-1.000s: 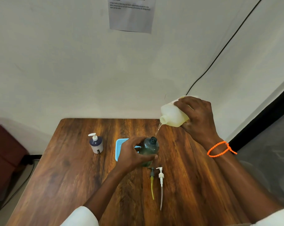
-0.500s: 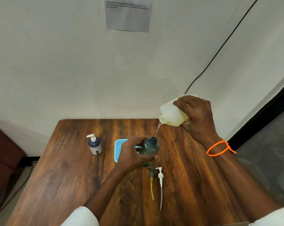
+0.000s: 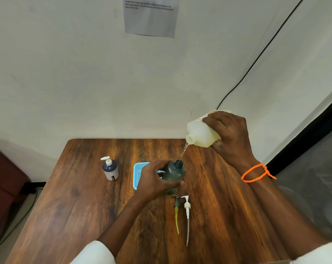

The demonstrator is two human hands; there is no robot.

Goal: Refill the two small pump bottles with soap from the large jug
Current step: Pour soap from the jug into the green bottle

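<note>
Two hands share our pour: our right hand [image 3: 231, 136] has its grip wrapped round the tilted large jug [image 3: 201, 133] above the desk's far right edge, a thin stream of soap [image 3: 183, 152] falling into the dark green bottle [image 3: 173, 176], which our left hand [image 3: 153, 181] grips mid-desk. Next we must level the jug before overflow.

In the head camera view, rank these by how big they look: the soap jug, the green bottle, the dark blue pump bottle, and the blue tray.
1. soap jug, partly behind a hand
2. green bottle
3. dark blue pump bottle
The blue tray is mostly hidden, so unranked.
</note>
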